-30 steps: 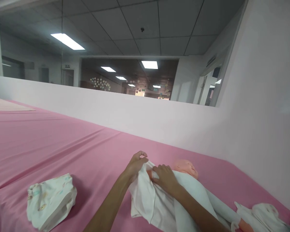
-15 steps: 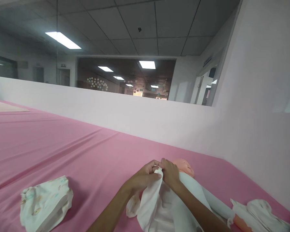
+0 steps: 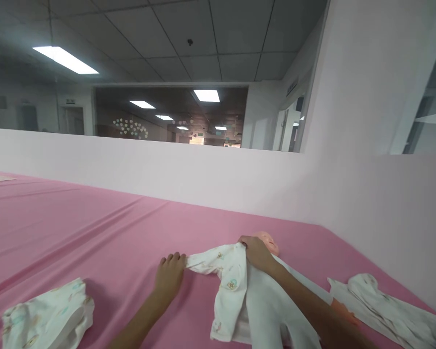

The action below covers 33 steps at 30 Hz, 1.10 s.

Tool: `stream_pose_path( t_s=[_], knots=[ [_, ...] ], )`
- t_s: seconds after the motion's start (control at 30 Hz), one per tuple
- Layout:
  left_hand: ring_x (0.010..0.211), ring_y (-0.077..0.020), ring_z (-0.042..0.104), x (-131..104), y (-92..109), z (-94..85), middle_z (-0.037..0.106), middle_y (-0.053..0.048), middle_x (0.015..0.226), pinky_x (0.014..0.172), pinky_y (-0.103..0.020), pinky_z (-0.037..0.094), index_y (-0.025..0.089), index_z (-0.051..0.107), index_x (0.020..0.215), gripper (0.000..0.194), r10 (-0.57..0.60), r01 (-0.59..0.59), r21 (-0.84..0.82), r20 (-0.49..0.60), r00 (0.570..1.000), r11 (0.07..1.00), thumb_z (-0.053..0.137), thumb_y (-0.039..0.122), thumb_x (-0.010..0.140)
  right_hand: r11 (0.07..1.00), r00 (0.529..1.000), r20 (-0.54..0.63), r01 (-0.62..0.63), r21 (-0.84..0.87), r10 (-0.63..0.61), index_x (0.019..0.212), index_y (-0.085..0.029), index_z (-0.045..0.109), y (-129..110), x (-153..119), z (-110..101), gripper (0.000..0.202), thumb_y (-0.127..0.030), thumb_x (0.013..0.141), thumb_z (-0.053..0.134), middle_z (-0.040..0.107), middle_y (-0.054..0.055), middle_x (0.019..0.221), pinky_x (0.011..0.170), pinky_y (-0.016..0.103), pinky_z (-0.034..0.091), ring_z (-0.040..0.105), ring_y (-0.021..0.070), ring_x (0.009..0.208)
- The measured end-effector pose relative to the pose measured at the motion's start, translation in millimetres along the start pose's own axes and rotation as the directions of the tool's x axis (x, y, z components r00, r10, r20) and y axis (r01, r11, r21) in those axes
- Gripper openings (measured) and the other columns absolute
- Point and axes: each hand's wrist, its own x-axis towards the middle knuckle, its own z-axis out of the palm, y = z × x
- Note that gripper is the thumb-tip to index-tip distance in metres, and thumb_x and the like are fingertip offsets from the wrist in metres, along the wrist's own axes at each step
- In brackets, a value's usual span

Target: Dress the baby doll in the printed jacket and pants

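Note:
A white baby shirt [image 3: 232,278] with small printed figures is spread over the left side of a baby doll [image 3: 268,241]. My left hand [image 3: 170,276] is closed around the cuff of its sleeve, pulled out to the left. At the shirt's shoulder, close to the doll's head, my right hand [image 3: 257,253] pinches the fabric; part of the doll's head is hidden behind it. Plain white cloth [image 3: 263,300] covers the doll's body beneath my right forearm. An orange part of the doll [image 3: 343,312] shows beyond that forearm.
A folded printed cloth [image 3: 50,315] lies at the lower left, and a crumpled white garment [image 3: 385,305] at the right. Everything rests on a pink sheet [image 3: 130,242]. Behind it runs a white wall [image 3: 167,169] with a large window, meeting another wall at the right.
My left hand has moved left and down, drawing the shirt's sleeve out straight; the printed front now shows. My right hand stays by the doll's head. The view has turned slightly right.

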Motion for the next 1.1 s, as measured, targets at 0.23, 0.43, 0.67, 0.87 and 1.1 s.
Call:
stream_pose_path(
  t_s=[0.23,0.43,0.67,0.87,1.1],
  knots=[
    [0.135,-0.0262,0.041,0.2,-38.6,20.1,0.046,-0.006,0.147,0.109,-0.040,0.033,0.026,0.040,0.145,0.061,0.102,-0.081,-0.145,0.147,0.984,0.986,0.048,0.021,0.085,1.000,0.997,-0.079,-0.015,-0.001,0.014,0.108,-0.023,0.065,14.4,-47.6,-4.9,0.029,-0.020,0.085,0.048,0.068,0.004,0.114,0.096,0.029,0.037,0.057,0.0191,0.110],
    [0.141,-0.0314,0.031,-2.6,-48.9,17.0,0.035,-0.005,0.154,0.111,-0.046,0.035,0.025,0.031,0.150,0.067,0.209,-0.163,-0.345,0.100,0.973,0.925,0.043,0.051,0.089,0.906,0.871,-0.272,-0.424,0.006,0.410,0.082,-0.019,0.061,82.0,-156.3,-54.1,0.029,-0.029,0.089,0.034,0.067,0.007,0.087,0.072,0.032,0.043,0.060,0.0203,0.081],
    [0.128,-0.0254,0.047,6.7,114.2,-46.3,0.051,-0.006,0.139,0.107,-0.043,0.038,0.023,0.048,0.135,0.046,0.443,-0.447,-0.415,-0.111,0.889,0.793,0.031,0.039,0.096,0.803,0.797,-0.131,-0.596,-0.016,0.589,0.073,-0.020,0.056,120.8,-258.9,-26.0,0.025,-0.042,0.082,0.049,0.063,0.006,0.084,0.065,0.031,0.039,0.058,0.0221,0.078],
    [0.125,-0.0257,0.051,33.8,261.6,-44.4,0.055,-0.009,0.135,0.104,-0.038,0.040,0.022,0.048,0.135,0.048,0.798,-0.784,-0.150,0.112,0.592,0.602,0.049,0.024,0.087,0.834,0.832,-0.126,-0.549,-0.044,0.541,0.092,-0.020,0.058,116.0,-246.6,-8.0,0.024,-0.034,0.088,0.039,0.062,0.007,0.100,0.081,0.034,0.039,0.058,0.0230,0.096],
    [0.107,-0.0340,0.061,55.8,330.3,-11.9,0.063,-0.016,0.119,0.087,-0.046,0.048,0.020,0.053,0.127,0.064,0.729,-0.752,-0.042,0.286,0.622,0.658,0.073,0.028,0.066,0.788,0.803,-0.085,-0.596,-0.153,0.590,0.080,-0.018,0.051,127.3,-226.4,-14.7,0.012,-0.026,0.083,0.043,0.062,0.009,0.089,0.068,0.031,0.035,0.058,0.0227,0.084]
  ],
)
